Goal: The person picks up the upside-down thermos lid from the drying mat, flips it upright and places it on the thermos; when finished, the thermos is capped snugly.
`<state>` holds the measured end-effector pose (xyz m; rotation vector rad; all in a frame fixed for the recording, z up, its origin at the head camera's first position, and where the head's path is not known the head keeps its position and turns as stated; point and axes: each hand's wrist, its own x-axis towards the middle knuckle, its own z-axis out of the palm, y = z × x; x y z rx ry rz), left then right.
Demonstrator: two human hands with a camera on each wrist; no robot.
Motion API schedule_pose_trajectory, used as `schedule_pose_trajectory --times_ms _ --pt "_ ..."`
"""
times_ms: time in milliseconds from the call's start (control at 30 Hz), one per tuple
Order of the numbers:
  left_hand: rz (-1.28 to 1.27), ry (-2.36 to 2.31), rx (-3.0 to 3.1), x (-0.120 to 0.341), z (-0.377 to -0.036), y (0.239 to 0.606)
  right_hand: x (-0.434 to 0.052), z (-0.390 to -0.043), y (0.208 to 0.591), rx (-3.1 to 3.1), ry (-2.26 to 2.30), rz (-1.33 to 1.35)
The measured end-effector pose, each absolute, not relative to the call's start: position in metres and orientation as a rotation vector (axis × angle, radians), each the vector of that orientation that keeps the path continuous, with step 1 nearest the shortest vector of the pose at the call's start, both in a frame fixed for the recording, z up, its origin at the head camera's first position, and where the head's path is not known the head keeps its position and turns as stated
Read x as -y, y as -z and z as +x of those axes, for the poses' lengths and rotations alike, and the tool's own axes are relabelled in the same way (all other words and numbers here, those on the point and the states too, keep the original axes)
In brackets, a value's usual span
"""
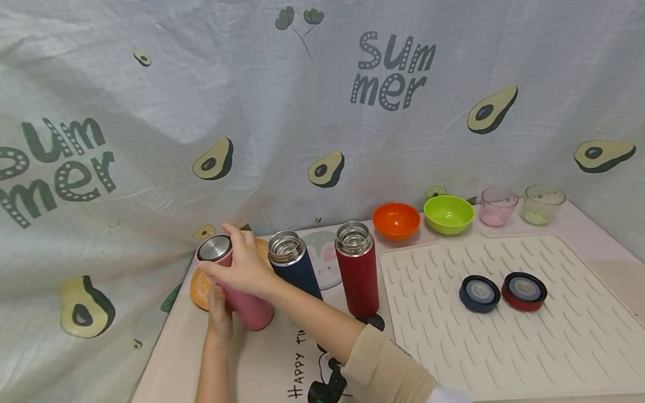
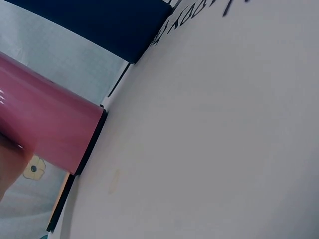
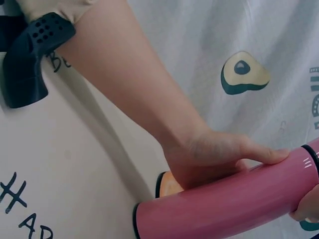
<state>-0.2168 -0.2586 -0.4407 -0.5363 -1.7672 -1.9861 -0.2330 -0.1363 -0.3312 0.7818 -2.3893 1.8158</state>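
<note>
While both hands close on the pink bottle [image 1: 251, 307] at the left of the worktop [image 1: 173, 392], the step in hand looks to be loosening its lid, which appears still in place. The left hand [image 1: 219, 311] grasps the body, its fingers curled around the side; the right hand [image 1: 247, 265] wraps its fingers about the upper end, beside the silver top [image 1: 215, 247]. Whether the base bears fully on the worktop, I cannot tell.

The navy bottle [image 1: 298, 271] and red bottle [image 1: 359, 279] stand uncapped to the right, and the navy lid [image 1: 479, 293] and red lid [image 1: 524, 291] lie side by side on the cream mat [image 1: 448, 360]. Next, I judge, the move calls for a firm left hold against twisting while the right hand turns the lid free and lifts it straight off.
</note>
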Motion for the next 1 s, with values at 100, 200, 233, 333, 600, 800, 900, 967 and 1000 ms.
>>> schedule_pose_trajectory --times_ms 100,200,233,333,600,800,900,967,1000 --pt "-0.532 1.985 1.778 0.2598 -0.2162 0.4414 0.136 -0.2317 0.3333 2.353 -1.983 0.78" --pt "-0.518 1.987 1.775 0.26 -0.2158 0.4417 0.137 -0.2316 0.3339 2.311 -2.043 0.741" --pt "-0.511 1.986 1.776 0.2599 -0.2158 0.4416 0.1375 -0.2315 0.3338 2.315 -2.027 0.722" --pt "-0.498 1.99 1.774 0.2595 -0.2165 0.4415 0.1392 -0.2316 0.335 2.356 -1.962 0.682" --pt "-0.511 1.978 1.758 0.2589 -0.2175 0.4424 0.1391 -0.2348 0.3404 2.228 -2.17 0.74" --pt "-0.497 2.0 1.751 0.2587 -0.2172 0.4429 0.1402 -0.2318 0.338 2.225 -2.129 0.704" --pt "-0.505 2.003 1.749 0.258 -0.2174 0.4426 0.1387 -0.2317 0.3366 2.196 -2.213 0.71" --pt "-0.516 2.0 1.742 0.2577 -0.2179 0.4423 0.1377 -0.2338 0.3363 2.181 -2.23 0.737" --pt "-0.52 1.999 1.738 0.2577 -0.2182 0.4424 0.1374 -0.235 0.3364 2.184 -2.217 0.743"
